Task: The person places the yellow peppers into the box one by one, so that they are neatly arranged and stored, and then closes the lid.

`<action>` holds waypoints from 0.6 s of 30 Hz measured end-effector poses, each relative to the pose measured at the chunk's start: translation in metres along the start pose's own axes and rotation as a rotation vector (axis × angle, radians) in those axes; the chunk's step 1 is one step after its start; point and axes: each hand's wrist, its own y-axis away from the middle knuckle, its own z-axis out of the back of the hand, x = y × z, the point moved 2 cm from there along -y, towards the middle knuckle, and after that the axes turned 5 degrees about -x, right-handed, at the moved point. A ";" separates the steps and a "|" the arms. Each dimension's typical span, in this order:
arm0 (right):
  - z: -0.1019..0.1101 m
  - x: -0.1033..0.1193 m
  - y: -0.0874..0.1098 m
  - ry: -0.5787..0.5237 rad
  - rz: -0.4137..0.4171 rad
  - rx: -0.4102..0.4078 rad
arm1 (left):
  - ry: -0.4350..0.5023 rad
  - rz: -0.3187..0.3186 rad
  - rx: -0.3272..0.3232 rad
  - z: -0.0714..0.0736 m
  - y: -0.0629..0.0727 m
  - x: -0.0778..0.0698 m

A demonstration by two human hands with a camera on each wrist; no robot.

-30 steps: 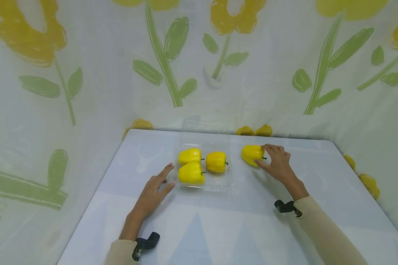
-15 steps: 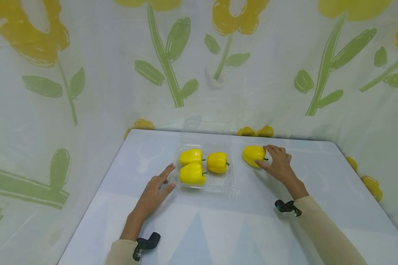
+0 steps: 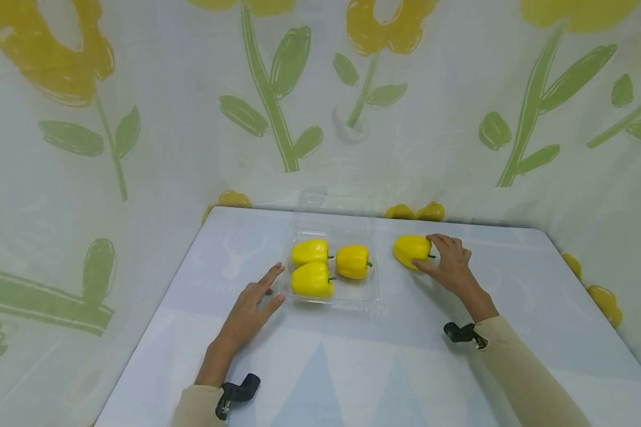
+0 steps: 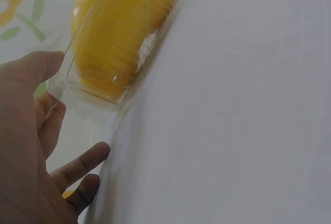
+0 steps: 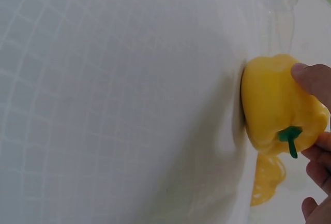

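A person wears a plain, light beige garment, seen as a long left sleeve (image 3: 196, 407) and a long right sleeve (image 3: 529, 369), each ending near the wrist, with a bare left hand (image 3: 248, 311) and right hand (image 3: 450, 264). At the left wrist sits a small black device (image 3: 243, 391) with a blunt, rounded end jutting inward; a matching black unit (image 3: 460, 333) is worn on the right.

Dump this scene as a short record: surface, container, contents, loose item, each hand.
surface: white table with pale blue triangles
container: clear plastic container, open
contents: three yellow peppers, two on the left, one on the right
loose item: fourth yellow pepper, outside, to the container's right
right hand: pinches the fourth yellow pepper between thumb and fingers
left hand: at the container's left edge, fingers extended; contact unclear
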 end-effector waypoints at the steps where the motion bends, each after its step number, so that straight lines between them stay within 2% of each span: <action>1: 0.000 0.000 -0.001 0.002 -0.002 0.001 | 0.002 0.000 0.001 0.000 0.000 0.000; 18: 0.006 0.007 0.007 -0.016 0.011 -0.060 | -0.003 0.032 0.007 0.001 0.001 -0.003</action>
